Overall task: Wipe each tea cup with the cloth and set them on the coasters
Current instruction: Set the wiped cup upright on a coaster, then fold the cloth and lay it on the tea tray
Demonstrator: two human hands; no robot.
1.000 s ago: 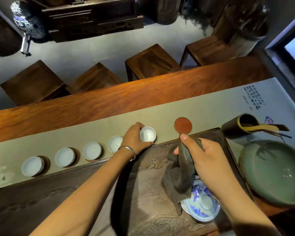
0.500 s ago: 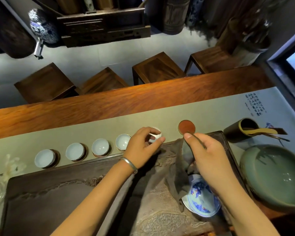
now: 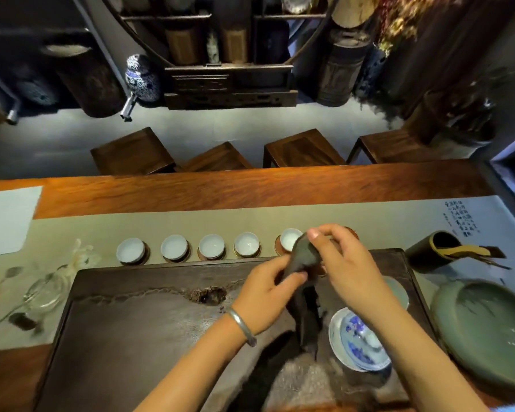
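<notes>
Tea cups, small, white and shallow, stand in a row on the grey-green runner [image 3: 72, 230] just beyond the far edge of the dark tea tray [image 3: 137, 328]. From the left: first cup [image 3: 130, 250], second cup [image 3: 174, 247], third cup [image 3: 211, 246], fourth cup [image 3: 246, 244], each upright on a round coaster whose brown rim shows beneath it, with narrow gaps between neighbours. The fifth cup [image 3: 290, 239] sits on its own coaster further right, partly hidden by the dark cloth [image 3: 305, 257].

Over the tray's far edge, the left hand [image 3: 265, 295], with a silver bangle [image 3: 241, 325] on its wrist, pinches the cloth's lower part between thumb and fingers. The right hand [image 3: 348, 272] pinches the cloth's top, thumb up, fingers curled round it; the cloth's tail hangs down toward the tray. One more coaster [image 3: 352, 231] peeks out just behind the right hand.

On the tray's near right stands a blue-and-white lidded bowl [image 3: 359, 340]. Off its right edge lie a dark holder of tea tools [image 3: 428, 251] and a large green bowl [image 3: 488, 325]. The tray's left half is open surface; beyond the runner, bare wood reaches the table's far edge.
</notes>
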